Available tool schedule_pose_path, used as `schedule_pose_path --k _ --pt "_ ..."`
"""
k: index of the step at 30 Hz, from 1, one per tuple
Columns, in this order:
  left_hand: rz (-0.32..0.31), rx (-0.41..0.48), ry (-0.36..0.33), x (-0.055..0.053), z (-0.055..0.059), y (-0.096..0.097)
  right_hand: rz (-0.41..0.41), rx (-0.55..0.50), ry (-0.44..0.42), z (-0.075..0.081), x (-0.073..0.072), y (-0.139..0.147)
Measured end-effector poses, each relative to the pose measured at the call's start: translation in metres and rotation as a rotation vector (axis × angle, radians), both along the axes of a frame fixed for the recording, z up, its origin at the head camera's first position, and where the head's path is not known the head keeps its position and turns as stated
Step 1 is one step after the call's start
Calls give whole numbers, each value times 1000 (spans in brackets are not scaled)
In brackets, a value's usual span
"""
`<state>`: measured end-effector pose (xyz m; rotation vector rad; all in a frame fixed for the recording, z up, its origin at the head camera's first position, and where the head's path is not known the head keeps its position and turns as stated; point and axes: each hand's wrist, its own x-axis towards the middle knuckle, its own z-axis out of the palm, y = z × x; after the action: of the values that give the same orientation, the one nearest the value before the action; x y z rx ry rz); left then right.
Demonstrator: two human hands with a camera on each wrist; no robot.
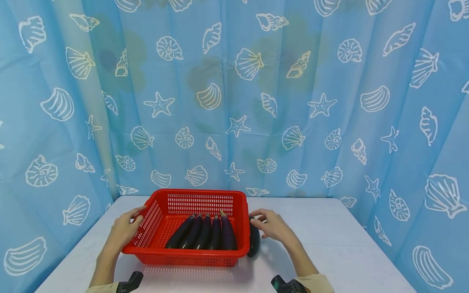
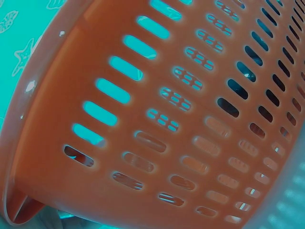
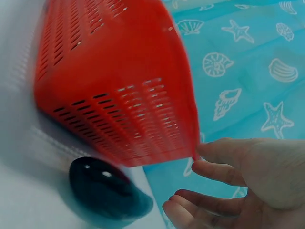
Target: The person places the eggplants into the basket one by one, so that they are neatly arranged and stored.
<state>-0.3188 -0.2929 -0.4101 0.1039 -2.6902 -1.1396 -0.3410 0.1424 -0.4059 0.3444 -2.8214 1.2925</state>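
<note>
A red plastic basket [image 1: 198, 252] with slotted walls stands on the white table, several dark purple eggplants [image 1: 205, 234] lying side by side in it. My left hand [image 1: 123, 230] is beside its left rim, thumb and forefinger spread apart with their tips right at the edge. The left wrist view is filled by the basket wall [image 2: 143, 143], and no fingers show there. At the right rim, my right hand [image 1: 272, 225] has its fingers loosely bent, two fingertips [image 3: 209, 149] at the rim's end. Below that hand a single eggplant [image 3: 107, 188] lies outside the basket, close against its right side.
The white table [image 1: 315, 244] extends to the right of the basket. A blue curtain [image 1: 227, 101] with white shell and starfish prints hangs behind the table and along both sides. Black wrist devices [image 1: 130, 281] sit at both sleeve cuffs.
</note>
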Motion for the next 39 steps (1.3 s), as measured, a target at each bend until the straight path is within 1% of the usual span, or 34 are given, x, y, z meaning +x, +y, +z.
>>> schedule_pose_path --k 4,9,22,32,39 --pt "2 2 3 0 0 0 -40 36 -18 -8 -2 1" --pt "4 0 5 1 0 1 -64 65 -34 -16 -3 2" --pt "1 -6 10 1 -1 0 -68 70 -38 -35 -5 0" --pt "1 -11 13 1 1 1 -104 86 -76 -41 -8 -7" --pt "3 -12 4 1 1 0 -89 62 -94 -41 -6 -10"
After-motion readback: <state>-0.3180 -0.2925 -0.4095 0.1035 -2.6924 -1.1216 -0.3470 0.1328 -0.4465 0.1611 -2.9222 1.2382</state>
